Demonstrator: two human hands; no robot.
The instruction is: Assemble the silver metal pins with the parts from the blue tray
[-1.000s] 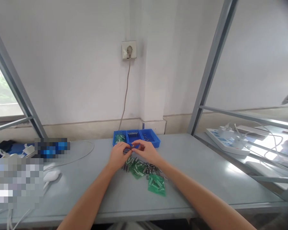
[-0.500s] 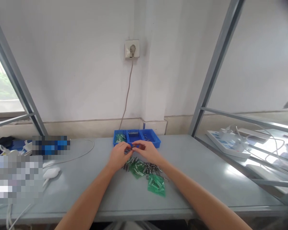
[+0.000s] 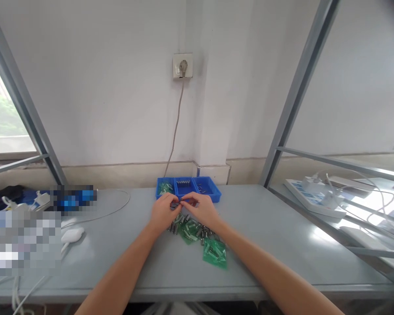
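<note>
My left hand (image 3: 164, 213) and my right hand (image 3: 202, 211) meet at the fingertips, just in front of a blue compartment tray (image 3: 213, 197). Both are closed in a pinch around something small that the fingers hide. Below them on the table lie loose metal cylinders (image 3: 174, 228) and a green plastic bag (image 3: 189, 232) with small parts in it. Nearer to me is a second green bag (image 3: 214, 253), also holding small pieces. The tray's left compartment contains green packets (image 3: 165, 188), the middle one a row of metal parts (image 3: 183, 182), the right one a few small dark pieces (image 3: 201, 188).
The grey table (image 3: 282, 245) stands against a wall with a plugged-in socket (image 3: 183, 66). At left are a white charger (image 3: 72, 235), cables and blurred items. Past a metal frame post (image 3: 295, 100) on the right lies a power strip (image 3: 315, 199).
The whole view shifts slightly to the right. My hands stay together in front of the tray, with only small finger movement.
</note>
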